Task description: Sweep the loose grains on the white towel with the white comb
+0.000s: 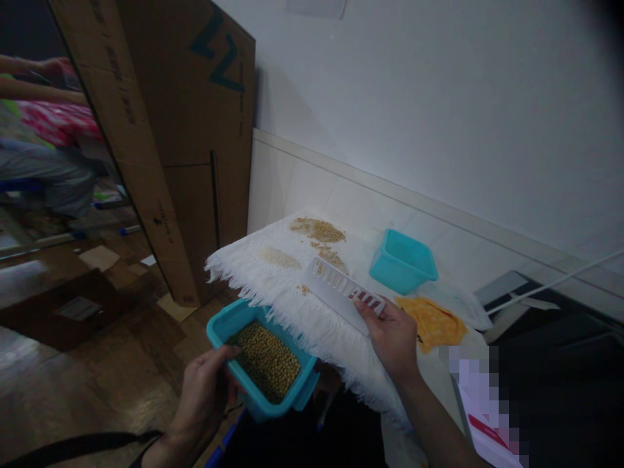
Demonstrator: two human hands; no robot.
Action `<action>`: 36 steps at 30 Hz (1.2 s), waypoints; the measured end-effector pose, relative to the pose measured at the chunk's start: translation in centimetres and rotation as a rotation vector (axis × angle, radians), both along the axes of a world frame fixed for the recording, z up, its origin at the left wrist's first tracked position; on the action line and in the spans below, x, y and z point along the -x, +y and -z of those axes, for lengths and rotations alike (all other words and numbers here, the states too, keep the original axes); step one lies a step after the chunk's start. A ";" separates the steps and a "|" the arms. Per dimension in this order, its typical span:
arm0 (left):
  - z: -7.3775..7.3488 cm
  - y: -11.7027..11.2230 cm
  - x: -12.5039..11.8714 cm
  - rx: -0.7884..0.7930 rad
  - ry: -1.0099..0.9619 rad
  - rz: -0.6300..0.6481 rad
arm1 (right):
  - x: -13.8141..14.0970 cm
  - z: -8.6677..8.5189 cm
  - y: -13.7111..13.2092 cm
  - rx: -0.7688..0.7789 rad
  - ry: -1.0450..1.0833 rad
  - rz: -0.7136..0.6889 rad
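My left hand (207, 385) grips the near left rim of a teal plastic container (248, 394), thumb over the edge. Yellowish-green beans (266, 359) fill its bottom. It is held just off the front edge of a table covered with a white fringed cloth (244, 260). In my right hand (394, 335) is a white slotted plastic tray (336, 292), tilted low over the cloth. Beyond the tray lie a heap of tan beans (322, 229), a smaller scatter (332, 257) partly hidden by it, and a pale grainy heap (279, 257).
A second teal container (397, 266) stands at the back right of the table, near an orange cloth (436, 323). A tall cardboard box (195, 130) rises at the left, against the white wall (414, 97). Another person's arm (39, 88) shows at far left.
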State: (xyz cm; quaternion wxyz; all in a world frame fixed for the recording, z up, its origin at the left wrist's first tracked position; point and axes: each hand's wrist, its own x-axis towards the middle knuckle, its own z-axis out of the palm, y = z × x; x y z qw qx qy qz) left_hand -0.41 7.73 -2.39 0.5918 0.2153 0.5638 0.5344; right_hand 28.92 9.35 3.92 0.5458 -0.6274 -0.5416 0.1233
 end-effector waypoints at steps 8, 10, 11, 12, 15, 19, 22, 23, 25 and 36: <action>0.3 0.1 0.1 -0.011 0.037 0.007 | 0.0 -0.1 -0.2 0.009 -0.018 0.010; 0.4 0.1 0.1 -0.016 0.034 0.007 | 0.1 0.1 -0.3 -0.001 0.000 0.035; 0.5 0.1 0.1 -0.018 0.030 0.008 | 0.2 0.3 -0.4 -0.001 0.004 0.038; 0.6 0.1 0.2 -0.019 0.026 0.006 | 0.2 0.4 -0.5 0.000 0.003 0.033; 0.5 0.0 0.2 -0.014 0.012 0.006 | 0.1 1.0 -0.9 -0.001 -0.006 0.028; 0.1 -0.1 0.1 -0.001 0.007 0.002 | -0.2 1.5 -1.5 -0.007 -0.009 0.036; -0.1 -0.1 0.0 -0.003 0.011 -0.003 | -0.3 1.6 -1.8 -0.016 -0.007 0.048; -0.1 -0.1 0.0 -0.004 0.012 -0.004 | -0.3 1.7 -1.9 -0.014 -0.007 0.050; -0.1 -0.1 0.0 -0.004 0.012 -0.002 | -0.2 1.6 -2.1 -0.011 -0.011 0.054; -0.1 0.0 0.0 -0.019 0.029 0.004 | 1.4 0.2 -3.4 0.035 0.005 0.045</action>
